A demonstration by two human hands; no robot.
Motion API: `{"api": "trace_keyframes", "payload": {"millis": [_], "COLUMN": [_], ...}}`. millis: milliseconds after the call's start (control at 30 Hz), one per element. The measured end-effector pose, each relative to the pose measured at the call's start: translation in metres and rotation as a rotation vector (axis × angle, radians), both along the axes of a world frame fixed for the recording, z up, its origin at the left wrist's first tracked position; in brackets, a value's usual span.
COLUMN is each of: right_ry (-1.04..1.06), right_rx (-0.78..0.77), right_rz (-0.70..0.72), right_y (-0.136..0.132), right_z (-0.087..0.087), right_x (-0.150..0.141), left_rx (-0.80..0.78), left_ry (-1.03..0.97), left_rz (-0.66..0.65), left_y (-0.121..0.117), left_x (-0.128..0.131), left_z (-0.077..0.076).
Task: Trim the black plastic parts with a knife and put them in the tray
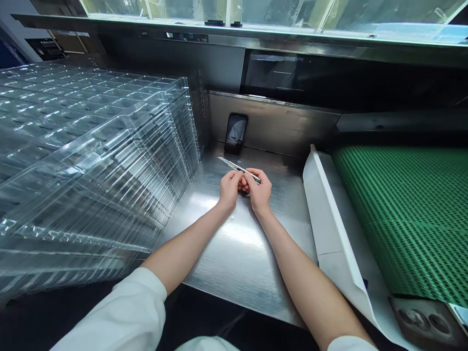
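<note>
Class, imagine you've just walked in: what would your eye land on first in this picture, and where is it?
A big stack of clear plastic trays fills the left side, and a green perforated belt runs along the right. In the middle, above a stainless steel counter, the left hand and right hand hold a slim metal tool, with a phone propped against the steel wall behind.

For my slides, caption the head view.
Left hand and right hand hold a metal tool above a steel counter, beside clear trays.
</note>
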State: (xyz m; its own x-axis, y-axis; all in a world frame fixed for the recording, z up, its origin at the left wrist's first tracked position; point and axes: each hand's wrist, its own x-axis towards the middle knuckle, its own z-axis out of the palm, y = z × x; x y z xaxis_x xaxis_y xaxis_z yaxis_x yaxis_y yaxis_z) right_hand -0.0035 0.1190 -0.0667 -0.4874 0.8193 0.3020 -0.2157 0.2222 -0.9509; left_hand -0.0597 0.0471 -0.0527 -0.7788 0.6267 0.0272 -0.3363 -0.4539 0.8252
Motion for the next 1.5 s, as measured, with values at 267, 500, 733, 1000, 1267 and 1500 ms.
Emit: {"api": "trace_keyframes", "payload": {"millis": [267,500,733,1000,1267,1500], "right_ry": [-0.008,-0.034,-0.008,-0.005,-0.025,-0.054], "right_rx": [-0.008,0.013,0.013,-0.010,0.008,0.045], "right_rz": [0.013,0.017,0.011,0.035,0.046,0.023], "right_y": [0.0030,-0.0005,-0.0002,-0.0003,-0.0016,-0.0019], "right_z": [-0.0044,-0.0002,-0.0007,-0.0017,-0.0006,-0.0013], "right_x": [-0.0016,-0.0002,-0.0002,-0.0007,-0.0004,-0.0013], "left_rx": [-0.019,-0.010,-0.023,-0.006,-0.011,-0.007], "left_ry": [-0.002,-0.073,-0.055,-0.039,-0.034,-0.059], "left_rz": [0.008,0.020,0.030,0.016,0.019,0.024], "left_y": [0.0011,0.0003,0.0009,-0.0001,-0.0013,-0.0013], "left_x": [0.0002,-0.0007,0.0001,-0.0007,-0.0010,-0.0011], "left_z": [0.0006,0.0026,0.0027,0.0018,0.0035,0.0054]}}
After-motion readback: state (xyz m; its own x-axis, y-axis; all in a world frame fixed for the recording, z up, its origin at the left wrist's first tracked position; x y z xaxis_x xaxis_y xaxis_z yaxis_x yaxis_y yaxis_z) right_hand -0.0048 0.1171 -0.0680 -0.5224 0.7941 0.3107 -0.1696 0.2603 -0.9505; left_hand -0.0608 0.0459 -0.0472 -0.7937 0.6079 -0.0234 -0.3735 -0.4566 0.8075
